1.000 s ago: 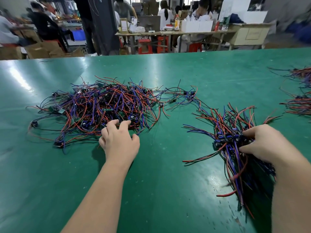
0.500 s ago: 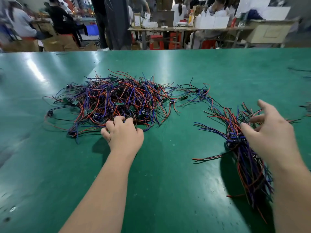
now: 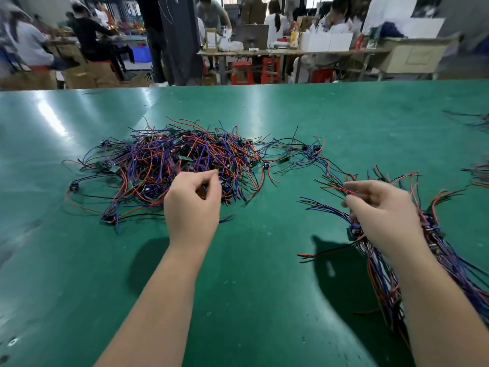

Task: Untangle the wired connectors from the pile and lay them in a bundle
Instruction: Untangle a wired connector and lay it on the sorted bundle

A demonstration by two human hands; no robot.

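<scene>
Head view: left hand (image 3: 191, 205) pinches pile (image 3: 164, 160) wires; right hand (image 3: 383, 210) covers bundle (image 3: 434, 231), grip unclear

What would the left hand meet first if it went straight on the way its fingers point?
The tangled pile: the left hand points away from the person, its fingertips at the pile's near edge, seemingly pinching a wire there. Depth unclear.
</scene>
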